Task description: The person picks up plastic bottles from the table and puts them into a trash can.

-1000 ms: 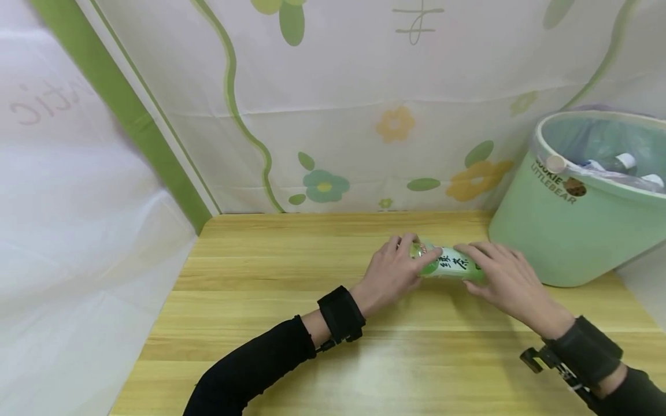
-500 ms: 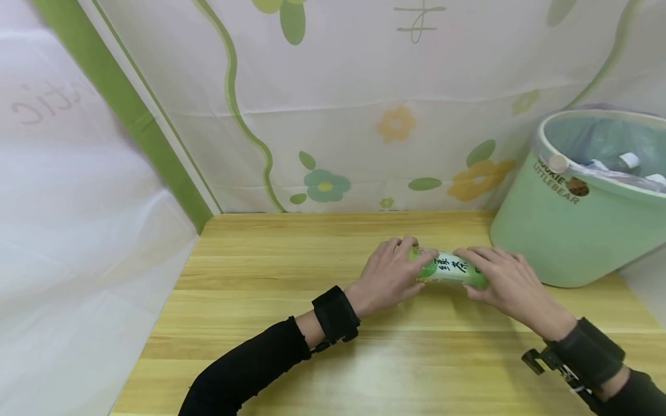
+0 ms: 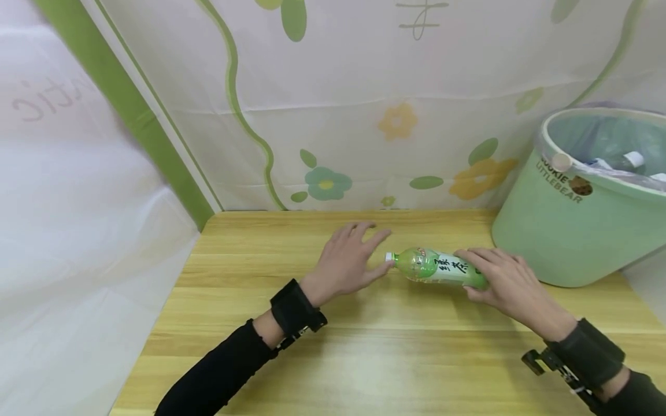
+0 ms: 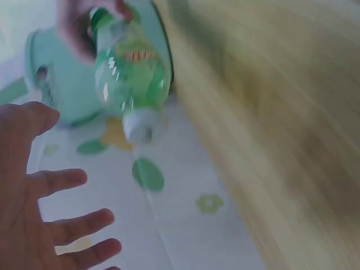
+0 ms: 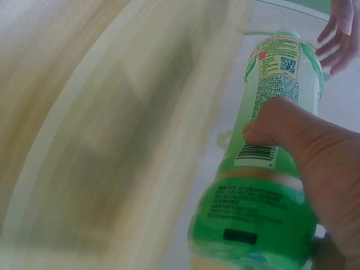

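A green tea bottle (image 3: 420, 266) lies on its side just over the wooden table (image 3: 291, 248), its white cap (image 3: 389, 257) toward the left. My right hand (image 3: 507, 283) grips it near its base, the thumb (image 5: 281, 121) pressed on the label in the right wrist view. Beside the cap, my left hand (image 3: 343, 263) has its fingers spread and holds nothing. From the left wrist, these fingers (image 4: 79, 225) appear apart from the bottle (image 4: 132, 79). The right hand's far fingers are hidden behind the bottle.
A light green trash bin (image 3: 567, 231) lined with a plastic bag stands at the back right, close to my right hand. Bottles (image 3: 629, 162) with white caps lie inside it. A flower-print curtain (image 3: 333, 133) hangs along the table's back edge.
My left hand has let go of the bottle's neck end and drawn back to the left, its fingers spreading. The cap is now in sight. My right hand has kept its grip.
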### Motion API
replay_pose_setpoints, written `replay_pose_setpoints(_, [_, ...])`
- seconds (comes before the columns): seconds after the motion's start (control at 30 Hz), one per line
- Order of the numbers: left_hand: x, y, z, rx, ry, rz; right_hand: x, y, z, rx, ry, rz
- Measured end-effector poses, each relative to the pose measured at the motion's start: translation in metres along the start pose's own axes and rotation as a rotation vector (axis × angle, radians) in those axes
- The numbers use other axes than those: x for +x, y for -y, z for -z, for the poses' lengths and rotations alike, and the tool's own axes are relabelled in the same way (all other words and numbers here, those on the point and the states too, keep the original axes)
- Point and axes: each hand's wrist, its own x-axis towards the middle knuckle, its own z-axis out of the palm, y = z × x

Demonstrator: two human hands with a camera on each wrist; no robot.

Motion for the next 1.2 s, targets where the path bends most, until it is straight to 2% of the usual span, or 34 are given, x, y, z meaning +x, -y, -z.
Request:
replay_pose_setpoints(0.13, [-0.017, 0.022, 0.009, -0.062, 0.004, 0.088, 0.001, 0.001, 0.0, 0.01, 0.008, -0.009])
replay_pose_setpoints(0.27, [-0.037, 0.04, 0.008, -0.135, -0.02, 0.189, 0.001, 0.001, 0.001, 0.018, 0.006, -0.007])
replay_pose_setpoints(0.4, [-0.056, 0.053, -0.002, -0.202, -0.035, 0.283, 0.001, 0.002, 0.001, 0.023, -0.001, 0.0])
replay_pose_setpoints(0.53, [-0.07, 0.062, -0.019, -0.232, -0.039, 0.351, 0.001, 0.002, 0.001, 0.027, -0.002, -0.003])
replay_pose_setpoints(0.7, [-0.08, 0.066, -0.045, -0.226, -0.009, 0.391, 0.0, 0.004, 0.002, 0.037, 0.006, -0.016])
replay_pose_setpoints(0.83, [-0.086, 0.064, -0.058, -0.232, 0.006, 0.406, -0.001, 0.006, 0.0, 0.044, 0.021, -0.023])
replay_pose_setpoints(0.97, [-0.09, 0.062, -0.06, -0.243, 0.002, 0.419, -0.002, 0.007, -0.001, 0.046, 0.023, -0.021])
replay_pose_setpoints(1.2, [-0.09, 0.063, -0.057, -0.25, 0.019, 0.433, 0.0, 0.005, 0.001, 0.018, -0.008, 0.013])
